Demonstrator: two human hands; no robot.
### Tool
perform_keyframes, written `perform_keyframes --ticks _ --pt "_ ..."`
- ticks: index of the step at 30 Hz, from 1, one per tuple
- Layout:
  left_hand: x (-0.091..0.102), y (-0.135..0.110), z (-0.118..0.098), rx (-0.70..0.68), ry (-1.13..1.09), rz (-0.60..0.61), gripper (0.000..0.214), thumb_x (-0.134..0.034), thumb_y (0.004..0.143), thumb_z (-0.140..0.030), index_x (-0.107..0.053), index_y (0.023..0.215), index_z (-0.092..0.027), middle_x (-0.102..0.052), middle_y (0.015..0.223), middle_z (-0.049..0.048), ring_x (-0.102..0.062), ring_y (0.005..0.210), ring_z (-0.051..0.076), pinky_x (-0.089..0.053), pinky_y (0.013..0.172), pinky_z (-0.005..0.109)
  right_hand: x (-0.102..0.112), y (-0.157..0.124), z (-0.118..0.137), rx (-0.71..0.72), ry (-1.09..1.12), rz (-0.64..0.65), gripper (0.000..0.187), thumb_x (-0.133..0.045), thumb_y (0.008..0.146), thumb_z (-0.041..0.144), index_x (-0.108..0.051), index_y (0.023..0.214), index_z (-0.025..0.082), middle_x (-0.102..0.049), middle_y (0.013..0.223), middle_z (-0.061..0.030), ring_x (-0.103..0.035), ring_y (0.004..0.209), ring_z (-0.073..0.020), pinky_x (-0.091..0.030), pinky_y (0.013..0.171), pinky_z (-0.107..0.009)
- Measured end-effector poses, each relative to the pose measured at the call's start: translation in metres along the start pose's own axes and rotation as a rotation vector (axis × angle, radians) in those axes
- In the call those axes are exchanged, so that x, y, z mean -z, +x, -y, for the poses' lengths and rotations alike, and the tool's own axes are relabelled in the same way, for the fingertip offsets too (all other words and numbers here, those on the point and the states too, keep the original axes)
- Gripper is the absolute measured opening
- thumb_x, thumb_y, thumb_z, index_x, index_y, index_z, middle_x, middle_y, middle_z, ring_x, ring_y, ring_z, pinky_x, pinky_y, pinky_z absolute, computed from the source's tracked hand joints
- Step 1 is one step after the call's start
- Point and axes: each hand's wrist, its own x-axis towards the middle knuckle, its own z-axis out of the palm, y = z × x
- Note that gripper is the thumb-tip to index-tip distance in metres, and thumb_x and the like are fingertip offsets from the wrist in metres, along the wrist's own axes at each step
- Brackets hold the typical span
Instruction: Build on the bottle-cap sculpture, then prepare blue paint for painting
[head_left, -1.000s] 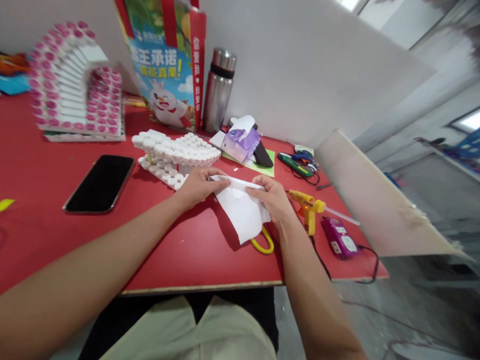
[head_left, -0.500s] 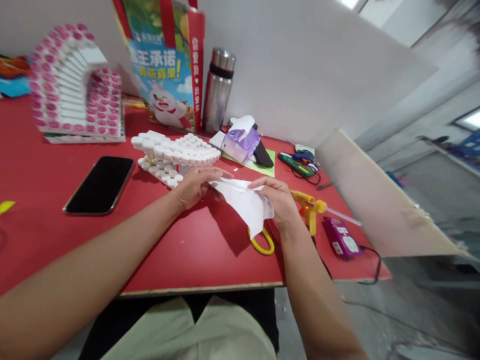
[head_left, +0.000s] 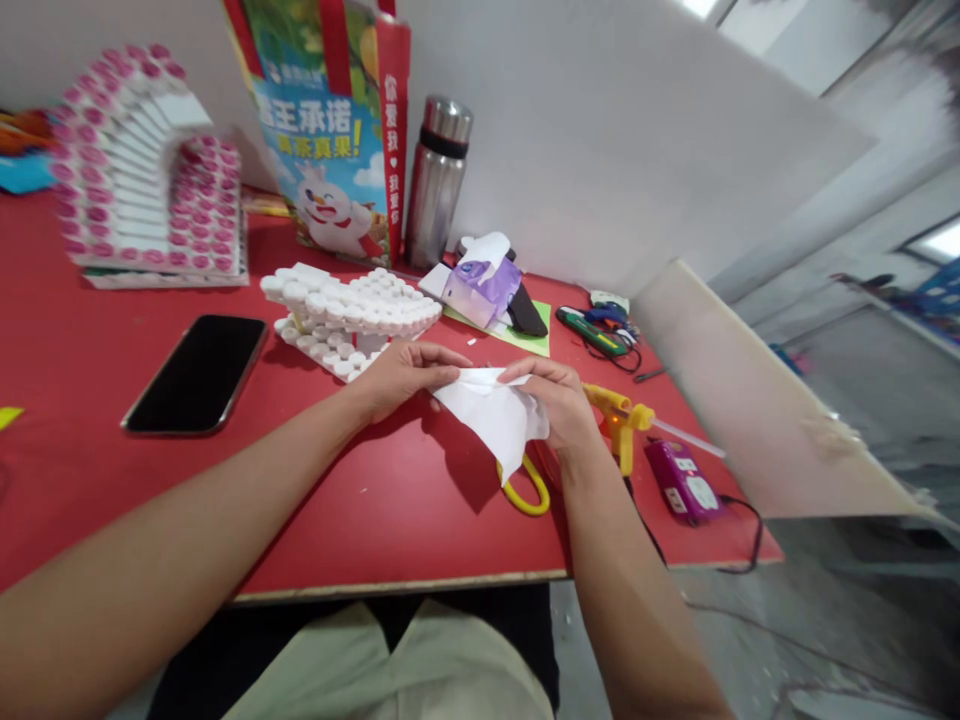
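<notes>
A white sheet of paper [head_left: 495, 415] hangs just above the red table [head_left: 150, 470], held between both hands. My left hand [head_left: 401, 375] pinches its left upper edge, fingers closed on it. My right hand [head_left: 559, 400] grips the right upper edge, fingers curled over the paper. Yellow-handled scissors [head_left: 529, 490] lie on the table under the paper, mostly hidden. A white model made of bottle caps [head_left: 349, 310] stands just behind my left hand.
A yellow glue gun [head_left: 622, 420] and a purple device [head_left: 682, 480] with a cable lie right of my right hand. A black phone [head_left: 195, 375] lies at left. Behind stand a pink-and-white cap model [head_left: 142, 170], a printed bag [head_left: 330, 130], a steel flask [head_left: 436, 180] and a white board [head_left: 750, 390].
The paper has been folded or gathered smaller and lifted slightly; both hands have shifted a little along its top edge. Nothing else on the table moved.
</notes>
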Motion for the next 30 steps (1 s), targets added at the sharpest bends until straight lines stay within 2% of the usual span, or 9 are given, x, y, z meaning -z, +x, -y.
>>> perform_keyframes --ticks 4,6,8,10,12,15,20,25,30 --pt "0.0 -0.003 -0.008 0.024 0.152 0.009 0.03 -0.081 0.076 -0.026 -0.079 0.1 -0.008 -0.072 0.062 0.0041 -0.061 0.044 0.01 -0.052 0.044 0.02 0.009 -0.002 0.004 0.084 -0.091 0.046 0.013 -0.072 0.064 0.022 -0.082 0.072 0.019 -0.074 0.071 -0.0026 -0.057 0.055 -0.012 -0.037 0.051 -0.024" --pt "0.0 -0.004 -0.009 0.02 0.19 0.002 0.025 -0.079 0.078 -0.024 -0.077 0.097 -0.008 -0.071 0.06 0.0037 -0.062 0.044 0.011 -0.051 0.043 0.019 0.012 -0.003 0.008 0.09 -0.058 0.093 0.019 -0.073 0.071 0.027 -0.084 0.086 0.02 -0.078 0.086 -0.0045 -0.066 0.069 -0.0155 -0.045 0.06 -0.025" --pt "-0.001 -0.004 -0.009 0.013 0.218 0.006 0.022 -0.078 0.08 -0.025 -0.076 0.095 -0.009 -0.071 0.06 0.0037 -0.062 0.044 0.011 -0.051 0.043 0.02 0.011 -0.005 0.011 0.016 0.013 0.133 0.033 -0.075 0.078 0.039 -0.081 0.107 0.024 -0.08 0.101 -0.0059 -0.072 0.083 -0.0209 -0.052 0.069 -0.03" --pt "-0.002 -0.005 -0.007 0.007 0.246 0.024 0.024 -0.078 0.081 -0.028 -0.076 0.096 -0.01 -0.071 0.061 0.0041 -0.063 0.045 0.012 -0.05 0.043 0.02 0.007 -0.006 0.012 -0.086 -0.009 0.147 0.044 -0.081 0.077 0.047 -0.078 0.115 0.026 -0.08 0.103 -0.0058 -0.073 0.082 -0.0218 -0.054 0.068 -0.031" --pt "-0.003 -0.006 -0.005 -0.007 0.272 0.023 0.025 -0.076 0.083 -0.03 -0.076 0.098 -0.01 -0.071 0.059 0.004 -0.063 0.044 0.012 -0.047 0.041 0.019 0.003 -0.007 0.01 -0.123 -0.143 0.121 0.042 -0.089 0.069 0.043 -0.08 0.104 0.023 -0.078 0.091 -0.0035 -0.068 0.069 -0.0168 -0.05 0.061 -0.027" --pt "-0.003 -0.007 -0.006 -0.033 0.298 -0.003 0.024 -0.074 0.086 -0.03 -0.078 0.099 -0.01 -0.065 0.049 0.0016 -0.055 0.038 0.01 -0.039 0.037 0.017 0.001 -0.006 0.004 -0.047 -0.282 0.05 0.031 -0.092 0.065 0.037 -0.083 0.09 0.021 -0.075 0.078 -0.0009 -0.062 0.061 -0.0124 -0.044 0.055 -0.023" --pt "0.001 -0.006 -0.008 -0.029 0.115 -0.027 0.025 -0.081 0.079 -0.026 -0.082 0.1 -0.011 -0.065 0.05 0.0016 -0.055 0.042 0.007 -0.039 0.042 0.015 0.009 -0.004 -0.001 0.027 -0.249 -0.007 0.027 -0.088 0.069 0.033 -0.086 0.094 0.023 -0.079 0.081 -0.0027 -0.063 0.062 -0.014 -0.044 0.055 -0.025" --pt "0.005 -0.002 -0.004 0.02 -0.1 -0.018 0.029 -0.089 0.073 -0.031 -0.084 0.096 -0.014 -0.072 0.066 0.0046 -0.061 0.056 0.008 -0.045 0.05 0.016 0.011 -0.004 0.002 0.172 -0.346 0.063 0.015 -0.081 0.077 0.027 -0.087 0.091 0.028 -0.081 0.1 -0.0044 -0.071 0.085 -0.02 -0.05 0.069 -0.029" --pt "0.007 -0.001 -0.003 0.023 -0.036 -0.059 0.021 -0.089 0.071 -0.025 -0.084 0.087 -0.013 -0.069 0.066 0.0032 -0.055 0.054 0.006 -0.043 0.049 0.017 0.015 -0.009 0.012 0.257 -0.411 0.194 0.018 -0.079 0.082 0.03 -0.086 0.099 0.03 -0.078 0.109 -0.0053 -0.07 0.102 -0.0225 -0.053 0.084 -0.033"
